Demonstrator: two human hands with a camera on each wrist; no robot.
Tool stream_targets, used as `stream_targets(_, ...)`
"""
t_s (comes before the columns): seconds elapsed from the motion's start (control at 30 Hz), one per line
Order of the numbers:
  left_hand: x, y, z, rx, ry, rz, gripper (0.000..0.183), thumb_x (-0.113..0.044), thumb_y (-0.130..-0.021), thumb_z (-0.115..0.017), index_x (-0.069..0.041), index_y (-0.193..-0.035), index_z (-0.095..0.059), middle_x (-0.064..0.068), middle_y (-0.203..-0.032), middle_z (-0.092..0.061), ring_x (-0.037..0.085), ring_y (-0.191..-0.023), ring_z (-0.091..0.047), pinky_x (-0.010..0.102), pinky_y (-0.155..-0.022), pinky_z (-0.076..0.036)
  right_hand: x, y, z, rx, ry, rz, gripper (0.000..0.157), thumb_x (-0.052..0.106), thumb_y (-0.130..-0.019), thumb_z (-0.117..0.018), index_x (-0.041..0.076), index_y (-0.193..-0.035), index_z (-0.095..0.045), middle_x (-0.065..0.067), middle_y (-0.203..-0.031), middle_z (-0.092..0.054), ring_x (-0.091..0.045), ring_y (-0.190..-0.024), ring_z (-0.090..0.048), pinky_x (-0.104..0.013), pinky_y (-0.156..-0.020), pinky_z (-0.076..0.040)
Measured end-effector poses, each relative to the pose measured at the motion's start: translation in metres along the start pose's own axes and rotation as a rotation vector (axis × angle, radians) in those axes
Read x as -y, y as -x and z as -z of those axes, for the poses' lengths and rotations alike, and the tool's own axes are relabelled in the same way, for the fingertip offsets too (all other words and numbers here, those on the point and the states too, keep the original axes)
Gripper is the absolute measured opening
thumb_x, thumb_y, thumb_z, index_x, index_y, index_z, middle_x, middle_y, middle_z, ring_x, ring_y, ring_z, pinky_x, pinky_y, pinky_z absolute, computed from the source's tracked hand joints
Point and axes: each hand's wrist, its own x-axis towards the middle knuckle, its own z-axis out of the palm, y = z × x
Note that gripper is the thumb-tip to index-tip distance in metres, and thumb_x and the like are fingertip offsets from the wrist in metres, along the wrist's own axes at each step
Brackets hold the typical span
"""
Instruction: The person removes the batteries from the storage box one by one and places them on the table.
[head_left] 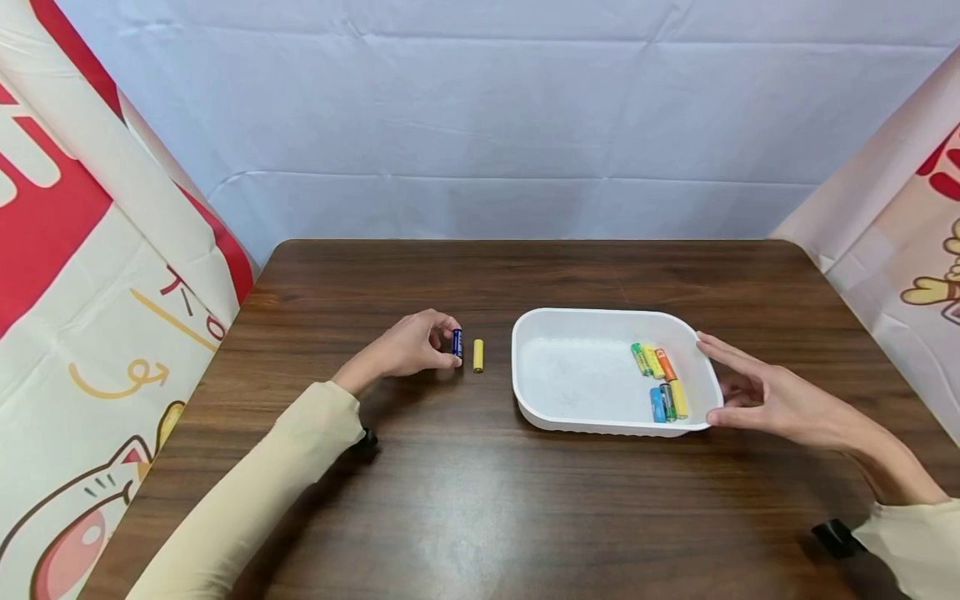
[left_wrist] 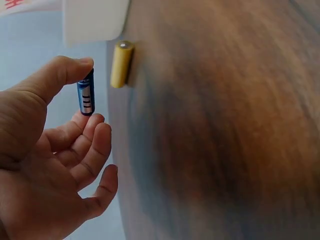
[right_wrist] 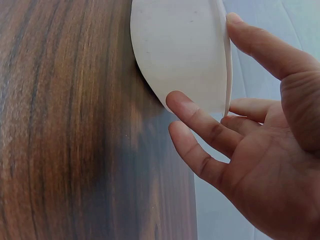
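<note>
While the L hand (head_left: 412, 343) pinches a dark-blue cyl. batt. (head_left: 457, 344) end to end b/w thumb & fingertip, its other fingers loosely bent, the R hand (head_left: 787, 404) is at the R end of a white plastic tray (head_left: 570, 313), fingers & thumb spread wide, thumb tip touching the rim nr the near R corner & a fingertip on the rim farther back; no batt. in that hand. Whether the dark-blue batt. touches the wood-grain table (head_left: 450, 508) can't be told. A plain yellow batt. (head_left: 478, 356) lies on the table just R of it, b/w it & the tray, lengthwise to the person, metal tip visible in the L wrist view. Inside the tray, grouped twd the R end: a green batt. (head_left: 641, 359), a yellow-green batt. (head_left: 655, 362), an orange batt. (head_left: 666, 364), then, nearer the person, a blue batt. (head_left: 657, 405), a dark batt. w/ green (head_left: 667, 402) & a second yellow batt. (head_left: 678, 399). Both sleeves (head_left: 262, 483) are cream; a pale cloth (head_left: 510, 108) hangs behind, w/ printed cloths L & R.
</note>
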Motion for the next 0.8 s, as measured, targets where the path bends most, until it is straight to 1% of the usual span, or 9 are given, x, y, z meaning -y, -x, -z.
stream_targets(0.17, 0.004, -0.005, -0.006, 0.031, -0.013, -0.024, 0.038, -0.022, -0.089, -0.081, -0.011, -0.122, -0.068, 0.004, -0.114, -0.062, 0.021, -0.1, -0.057, 0.038, -0.088, -0.048, -0.001, 0.0, 0.0, -0.002, -0.001, -0.002, 0.099, 0.012, -0.087, -0.084, 0.009, -0.165, -0.023, -0.028, -0.153, -0.039, -0.002, -0.094, -0.063, -0.02, -0.073, -0.053)
stream_targets(0.27, 0.005, -0.008, -0.009, 0.037, -0.026, -0.021, 0.036, -0.022, -0.089, -0.082, -0.011, -0.121, -0.068, 0.003, -0.112, -0.063, 0.021, -0.101, -0.057, 0.038, -0.09, -0.047, -0.001, 0.0, 0.0, -0.004, -0.002, 0.002, 0.099, 0.012, -0.087, -0.084, 0.009, -0.165, -0.023, -0.028, -0.153, -0.039, -0.002, -0.094, -0.064, -0.02, -0.074, -0.053)
stream_targets(0.4, 0.006, -0.011, -0.011, 0.034, -0.061, -0.016, 0.036, -0.024, -0.089, -0.082, -0.012, -0.12, -0.069, 0.002, -0.111, -0.062, 0.02, -0.101, -0.057, 0.04, -0.092, -0.046, -0.001, 0.0, 0.0, -0.002, -0.006, 0.005, 0.098, 0.011, -0.088, -0.084, 0.009, -0.165, -0.023, -0.028, -0.153, -0.039, -0.002, -0.094, -0.064, -0.02, -0.074, -0.053)
stream_targets(0.5, 0.005, -0.011, -0.012, 0.026, -0.086, -0.016, 0.035, -0.025, -0.087, -0.083, -0.013, -0.118, -0.071, 0.002, -0.11, -0.062, 0.02, -0.1, -0.056, 0.043, -0.094, -0.042, 0.0, 0.0, 0.0, 0.001, -0.002, -0.003, 0.098, 0.012, -0.088, -0.084, 0.008, -0.165, -0.022, -0.028, -0.153, -0.039, -0.003, -0.094, -0.063, -0.02, -0.073, -0.053)
stream_targets(0.63, 0.004, -0.011, -0.013, 0.024, -0.106, -0.014, 0.032, -0.025, -0.086, -0.084, -0.015, -0.114, -0.072, 0.001, -0.108, -0.062, 0.019, -0.1, -0.055, 0.046, -0.093, -0.037, 0.001, 0.0, 0.001, 0.005, 0.013, -0.021, 0.099, 0.014, -0.088, -0.083, 0.009, -0.165, -0.022, -0.028, -0.153, -0.039, -0.003, -0.093, -0.062, -0.022, -0.073, -0.053)
stream_targets(0.8, 0.002, -0.01, -0.015, 0.024, -0.136, -0.02, 0.032, -0.026, -0.086, -0.085, -0.015, -0.114, -0.073, 0.0, -0.109, -0.062, 0.019, -0.103, -0.054, 0.047, -0.093, -0.036, 0.002, 0.0, 0.001, 0.006, 0.019, -0.032, 0.099, 0.015, -0.088, -0.084, 0.009, -0.165, -0.022, -0.028, -0.153, -0.039, -0.004, -0.092, -0.062, -0.022, -0.073, -0.052)
